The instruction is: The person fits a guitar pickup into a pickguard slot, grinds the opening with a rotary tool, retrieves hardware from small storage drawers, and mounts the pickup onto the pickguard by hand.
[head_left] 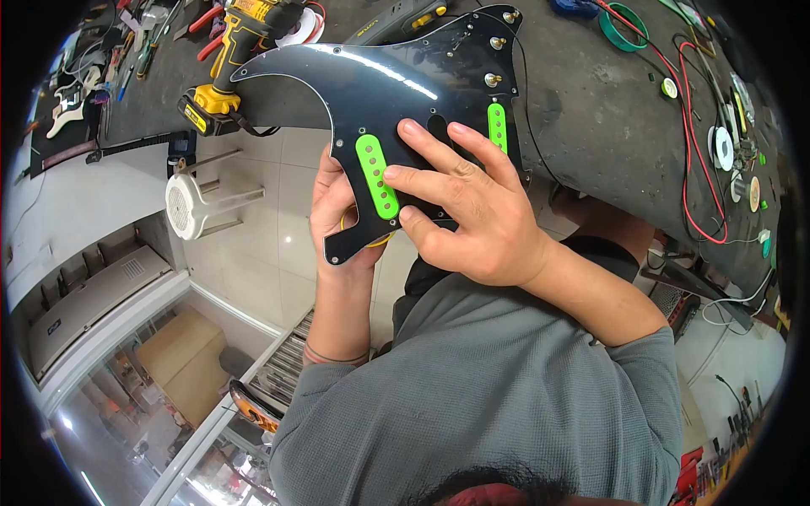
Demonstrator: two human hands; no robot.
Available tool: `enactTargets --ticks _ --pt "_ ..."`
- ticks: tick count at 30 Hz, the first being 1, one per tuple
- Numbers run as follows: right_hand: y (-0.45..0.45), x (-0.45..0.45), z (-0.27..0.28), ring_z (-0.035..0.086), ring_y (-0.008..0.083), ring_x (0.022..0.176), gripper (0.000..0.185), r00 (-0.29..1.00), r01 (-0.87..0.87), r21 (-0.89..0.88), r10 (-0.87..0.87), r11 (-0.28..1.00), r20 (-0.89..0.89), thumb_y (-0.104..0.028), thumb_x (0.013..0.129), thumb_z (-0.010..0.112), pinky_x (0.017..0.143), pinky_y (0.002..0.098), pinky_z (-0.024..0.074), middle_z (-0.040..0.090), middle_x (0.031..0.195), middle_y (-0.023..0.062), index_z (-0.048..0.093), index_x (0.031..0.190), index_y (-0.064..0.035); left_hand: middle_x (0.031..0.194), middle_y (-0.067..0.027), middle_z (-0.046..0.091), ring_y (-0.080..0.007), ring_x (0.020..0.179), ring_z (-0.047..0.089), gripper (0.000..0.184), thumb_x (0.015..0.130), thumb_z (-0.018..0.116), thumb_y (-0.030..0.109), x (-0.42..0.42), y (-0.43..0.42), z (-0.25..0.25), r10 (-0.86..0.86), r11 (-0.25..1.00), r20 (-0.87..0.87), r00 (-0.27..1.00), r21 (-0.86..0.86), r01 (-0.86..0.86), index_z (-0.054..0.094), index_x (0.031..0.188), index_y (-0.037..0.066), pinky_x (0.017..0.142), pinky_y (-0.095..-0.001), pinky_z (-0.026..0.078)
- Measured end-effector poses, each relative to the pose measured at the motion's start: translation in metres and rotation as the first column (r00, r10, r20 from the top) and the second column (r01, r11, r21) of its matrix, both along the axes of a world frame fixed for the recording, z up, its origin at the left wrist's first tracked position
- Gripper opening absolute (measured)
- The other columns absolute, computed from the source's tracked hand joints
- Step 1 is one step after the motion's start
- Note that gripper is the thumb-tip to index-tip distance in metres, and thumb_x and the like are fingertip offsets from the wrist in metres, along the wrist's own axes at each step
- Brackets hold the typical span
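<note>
A glossy black guitar pickguard (380, 84) is held tilted at the workbench edge. My left hand (332, 201) grips its left edge from below, with most of the fingers hidden behind it. My right hand (481, 211) rests over its face, fingers spread, one fingertip touching the bright green pickup cover (369, 160) on the left. Partly behind the right hand's fingers is a second green pickup cover (497, 122). Several metal control shafts (493, 80) stand up near the upper right edge. Below the pickguard, a bit of yellow wire (380, 242) shows by the left hand.
On the dark workbench (574, 101) are a yellow cordless drill (245, 38), a green ring (623, 32), a red cable (685, 110) and a white spool (721, 149). A white stool (180, 205) stands on the floor at left. A thin black cable runs beside the pickguard.
</note>
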State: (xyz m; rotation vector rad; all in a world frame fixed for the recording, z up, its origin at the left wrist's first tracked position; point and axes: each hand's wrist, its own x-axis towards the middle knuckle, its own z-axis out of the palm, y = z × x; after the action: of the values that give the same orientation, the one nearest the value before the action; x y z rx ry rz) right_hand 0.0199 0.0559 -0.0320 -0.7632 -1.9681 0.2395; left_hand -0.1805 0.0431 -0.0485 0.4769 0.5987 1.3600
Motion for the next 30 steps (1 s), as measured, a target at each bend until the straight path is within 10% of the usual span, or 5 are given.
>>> enactTargets --ticks 2,12,17,22,30 --pt "0.0 0.0 -0.001 0.068 0.0357 0.137 0.021 1.0 0.0 0.006 0.0 1.0 -0.009 -0.012 0.088 0.078 0.12 0.0551 0.0472 0.074 0.127 0.0054 0.059 0.081 -0.0151 0.132 -0.0208 0.075 -0.029 0.115 0.078 0.035 0.1 0.058 0.002 0.004 0.001 0.007 0.017 0.999 0.064 0.998 -0.032 -0.015 0.066 0.135 0.004 0.101 -0.0424 0.067" --pt "-0.003 0.0 -0.002 0.067 0.037 0.138 0.023 1.0 -0.021 0.0 0.021 1.0 -0.016 -0.009 0.087 0.081 0.119 0.0556 0.0479 0.074 0.123 0.0053 0.06 0.08 -0.0152 0.129 -0.0194 0.076 -0.0268 0.112 0.079 0.029 0.103 0.064 0.006 0.004 -0.001 0.009 0.001 0.999 0.052 0.999 -0.032 0.0 0.065 0.132 0.003 0.097 -0.0402 0.068" --pt "-0.004 0.014 -0.002 0.061 0.0392 0.144 0.027 0.991 -0.057 -0.029 0.053 0.998 -0.125 -0.005 0.091 0.076 0.119 0.0577 0.0474 0.065 0.134 0.0102 0.062 0.111 -0.015 0.116 -0.0133 0.078 -0.0188 0.099 0.079 0.019 0.102 0.069 0.004 0.02 0.005 0.041 0.045 0.998 -0.15 0.988 -0.027 -0.05 0.063 0.12 0.005 0.086 -0.0325 0.066" --pt "-0.009 0.028 -0.002 0.058 0.0492 0.142 0.079 0.877 0.074 0.044 -0.044 0.996 -0.478 0.023 0.071 0.068 0.122 0.063 0.0456 0.049 0.147 0.0209 0.052 0.139 -0.0132 0.116 -0.0128 0.075 -0.0116 0.098 0.071 0.02 0.098 0.074 -0.007 0.08 0.011 0.117 -0.052 0.994 -0.379 0.924 0.067 0.084 0.064 0.112 0.002 0.086 -0.0273 0.059" --pt "-0.043 0.082 0.012 0.048 0.0465 0.15 0.076 0.843 0.269 -0.091 -0.28 0.959 -0.459 0.019 0.091 0.062 0.124 0.0531 0.0443 0.04 0.159 0.0245 0.037 0.16 -0.0007 0.112 -0.0078 0.072 -0.0078 0.091 0.064 0.018 0.094 0.078 -0.006 0.121 0.009 0.131 -0.009 0.969 -0.656 0.755 0.18 0.168 0.064 0.103 0.001 0.079 -0.0244 0.051"
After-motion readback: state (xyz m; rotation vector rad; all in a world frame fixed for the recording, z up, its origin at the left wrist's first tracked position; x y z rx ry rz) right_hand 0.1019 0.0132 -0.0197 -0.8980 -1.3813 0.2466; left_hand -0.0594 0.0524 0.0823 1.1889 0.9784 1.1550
